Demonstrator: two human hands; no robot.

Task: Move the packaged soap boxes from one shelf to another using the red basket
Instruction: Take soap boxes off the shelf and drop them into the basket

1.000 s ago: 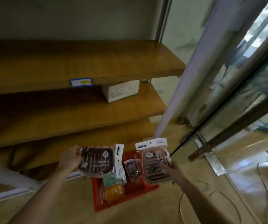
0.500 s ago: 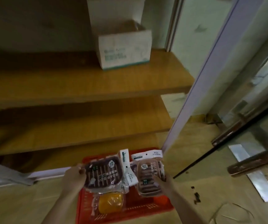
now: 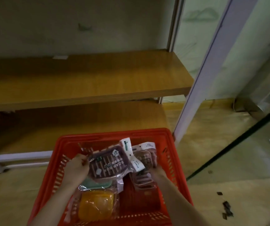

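- Box, brown, held by left hand over basket — long axis slants near-left to far-right, header card far-right.
- Right hand grips pink box, just beside.
- Basket on floor — wooden shelves behind.

Wooden shelf open along front; white post at right end; red basket crowded

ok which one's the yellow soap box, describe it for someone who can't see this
Look in the red basket in front of the wooden shelves. In its near left part, next to a teal pack, lies the yellow soap box in clear wrap. It is the only yellow one; its neighbours are teal or brown.
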